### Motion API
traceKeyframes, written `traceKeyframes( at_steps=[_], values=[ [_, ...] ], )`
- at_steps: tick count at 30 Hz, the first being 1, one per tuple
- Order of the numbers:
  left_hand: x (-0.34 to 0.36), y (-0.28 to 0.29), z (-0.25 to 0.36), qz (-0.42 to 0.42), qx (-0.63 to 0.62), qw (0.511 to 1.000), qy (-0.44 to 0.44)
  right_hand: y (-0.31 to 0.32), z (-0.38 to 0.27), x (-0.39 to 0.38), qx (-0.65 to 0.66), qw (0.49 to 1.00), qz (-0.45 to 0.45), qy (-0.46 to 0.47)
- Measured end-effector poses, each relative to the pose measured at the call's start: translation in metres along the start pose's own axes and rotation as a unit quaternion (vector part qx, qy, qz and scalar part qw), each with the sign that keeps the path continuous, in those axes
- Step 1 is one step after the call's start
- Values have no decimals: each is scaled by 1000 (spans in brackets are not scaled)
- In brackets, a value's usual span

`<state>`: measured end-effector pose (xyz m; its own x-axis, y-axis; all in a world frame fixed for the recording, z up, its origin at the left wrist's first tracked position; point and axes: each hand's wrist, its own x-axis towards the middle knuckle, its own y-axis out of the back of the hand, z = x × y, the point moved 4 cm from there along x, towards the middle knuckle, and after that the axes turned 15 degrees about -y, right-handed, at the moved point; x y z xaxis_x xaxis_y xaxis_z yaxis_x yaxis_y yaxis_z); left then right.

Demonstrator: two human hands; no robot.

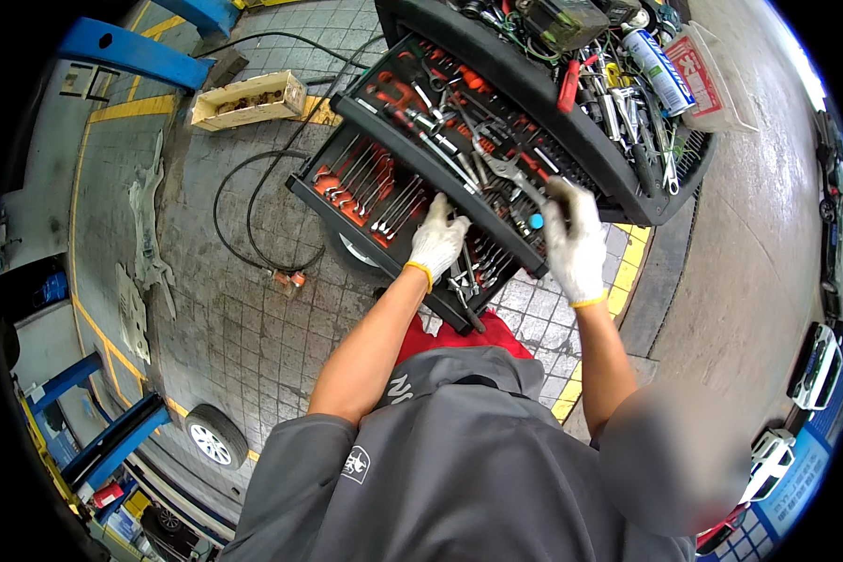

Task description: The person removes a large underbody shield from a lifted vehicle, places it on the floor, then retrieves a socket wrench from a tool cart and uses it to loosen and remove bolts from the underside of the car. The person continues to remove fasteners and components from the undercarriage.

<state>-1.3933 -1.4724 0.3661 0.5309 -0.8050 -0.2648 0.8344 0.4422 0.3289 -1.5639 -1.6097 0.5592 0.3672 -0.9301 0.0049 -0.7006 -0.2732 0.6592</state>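
My left hand [437, 239], in a white glove with a yellow cuff, reaches into the lower drawer [361, 228] among wrenches [398, 206], its fingers bent at the upper drawer's front edge; what they grip is hidden. My right hand [574, 242], gloved alike, is at the right end of the upper drawer [396, 127], fingers curled and slightly blurred beside a large silver tool [507, 170]; its grip is unclear. Both drawers are pulled out of a black tool cart [648, 204], whose top holds loose tools, a spray can [657, 70] and a clear plastic bin [721, 103].
A wooden box [249, 100], black hoses [258, 253] and a grey panel [147, 234] lie on the tiled floor to the left. A wheel [215, 436] lies lower left, near blue lift arms [131, 440]. More blue steel [131, 51] is at upper left.
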Motion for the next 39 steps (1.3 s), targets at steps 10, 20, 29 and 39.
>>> traceKeyframes(
  at_steps=[10,20,29,39],
  values=[
    [-21,13,8,-112,151,979,-83,-100,97,-52,-66,963,-207,-157],
    [-91,8,-32,-160,250,938,-177,-129,134,-23,-146,959,-201,-138],
    [-92,4,-44,-179,281,928,-169,-157,132,19,-165,965,-182,-94],
    [-73,27,-55,-97,176,969,-142,-166,108,-58,-360,789,-486,-106]
  ],
)
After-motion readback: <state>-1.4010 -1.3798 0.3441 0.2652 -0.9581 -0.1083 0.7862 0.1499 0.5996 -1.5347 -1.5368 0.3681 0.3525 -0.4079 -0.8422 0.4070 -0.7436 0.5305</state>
